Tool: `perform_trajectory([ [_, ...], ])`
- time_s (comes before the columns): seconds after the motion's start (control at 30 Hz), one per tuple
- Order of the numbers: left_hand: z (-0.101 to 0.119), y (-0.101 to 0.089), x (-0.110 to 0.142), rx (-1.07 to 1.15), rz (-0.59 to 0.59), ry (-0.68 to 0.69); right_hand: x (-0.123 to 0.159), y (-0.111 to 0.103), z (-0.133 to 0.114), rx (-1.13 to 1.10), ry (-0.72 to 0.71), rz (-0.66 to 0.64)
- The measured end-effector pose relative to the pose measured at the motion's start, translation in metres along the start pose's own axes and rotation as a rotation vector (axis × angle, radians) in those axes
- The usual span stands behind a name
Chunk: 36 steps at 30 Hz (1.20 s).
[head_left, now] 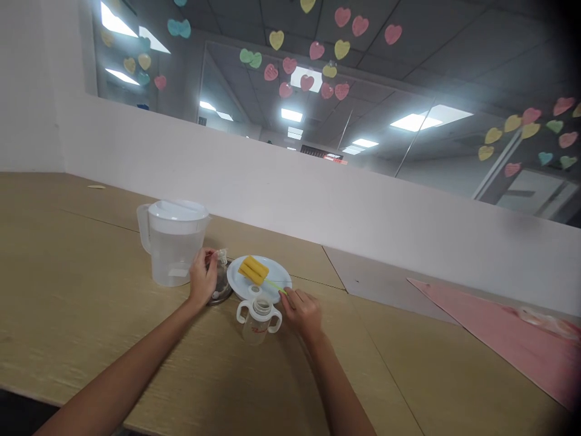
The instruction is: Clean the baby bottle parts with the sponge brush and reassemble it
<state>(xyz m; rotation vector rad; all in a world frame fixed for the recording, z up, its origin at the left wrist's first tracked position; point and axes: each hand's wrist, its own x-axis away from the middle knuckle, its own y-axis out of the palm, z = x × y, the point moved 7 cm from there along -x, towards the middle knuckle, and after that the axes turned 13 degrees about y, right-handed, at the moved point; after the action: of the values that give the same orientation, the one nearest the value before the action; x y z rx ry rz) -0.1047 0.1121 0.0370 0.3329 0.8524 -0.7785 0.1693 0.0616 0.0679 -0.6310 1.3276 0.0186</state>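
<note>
Currently, right hand (302, 313) holding sponge brush (253, 270); left hand (203, 277) pinching clear piece (222, 257)

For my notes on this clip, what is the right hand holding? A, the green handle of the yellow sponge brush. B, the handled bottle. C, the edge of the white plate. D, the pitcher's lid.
A. The right hand pinches the green handle of the yellow sponge brush, whose sponge lies on the white plate.
</note>
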Motion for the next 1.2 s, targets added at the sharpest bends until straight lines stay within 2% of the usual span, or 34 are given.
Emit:
perform_trajectory([
  [0.17,-0.017,0.004,0.005,0.080,0.032,-0.114,0.000,0.000,0.001,-0.001,0.004,0.008],
  [0.3,-0.015,0.010,0.006,0.077,-0.047,-0.094,0.001,0.000,0.000,-0.002,-0.008,0.009],
  [0.47,-0.011,0.011,0.005,-0.076,-0.105,-0.017,0.000,-0.002,-0.002,0.007,-0.015,0.010],
  [0.57,-0.007,0.015,0.005,-0.257,-0.228,0.083,-0.001,-0.004,-0.003,0.003,-0.026,0.023],
  [0.7,0.000,0.027,0.009,-0.411,-0.465,0.245,-0.002,-0.007,-0.006,-0.004,-0.050,0.042],
  [0.8,-0.003,0.034,0.014,-0.464,-0.613,0.254,-0.003,-0.008,-0.007,-0.005,-0.057,0.053],
  [0.87,-0.006,0.036,0.017,-0.475,-0.654,0.236,-0.003,-0.008,-0.007,-0.001,-0.056,0.053],
  [1.03,-0.014,0.036,0.021,-0.461,-0.629,0.191,-0.002,-0.008,-0.007,0.008,-0.054,0.059],
  [1.2,-0.013,0.027,0.011,-0.405,-0.496,0.178,-0.002,-0.006,-0.004,-0.009,-0.026,0.059],
])
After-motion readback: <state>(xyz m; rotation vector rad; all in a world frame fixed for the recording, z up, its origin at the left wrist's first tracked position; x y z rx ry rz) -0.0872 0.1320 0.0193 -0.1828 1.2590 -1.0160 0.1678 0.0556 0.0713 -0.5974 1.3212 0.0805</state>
